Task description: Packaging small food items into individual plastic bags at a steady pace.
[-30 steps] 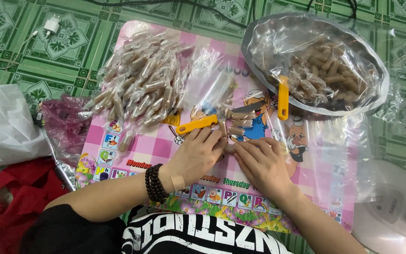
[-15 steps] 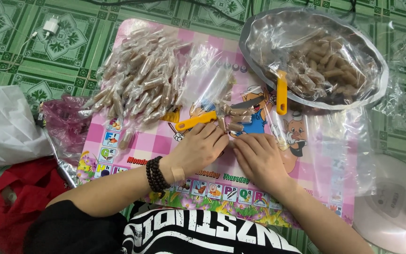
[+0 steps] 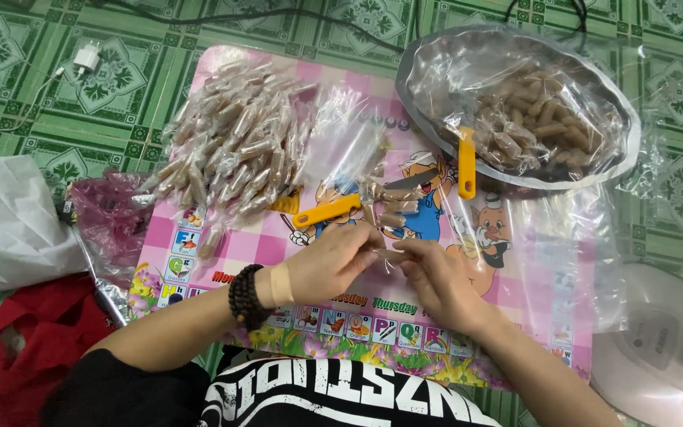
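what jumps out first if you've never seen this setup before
The big heap of clear-wrapped brown candies at the upper left of the pink picture mat draws the eye first. At the upper right a plastic-lined metal bowl holds unwrapped brown pieces. In the middle the left hand and right hand meet over one small wrapped piece, just below two orange-handled knives.

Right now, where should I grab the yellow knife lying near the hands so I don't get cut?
Take the knife by its yellow handle, coming from the left side of the mat. The handle lies flat and bare, pointing left, so fingers can close around it from above. The dark blade runs off to the right, toward the small wrapped pieces, so keep clear of that end.
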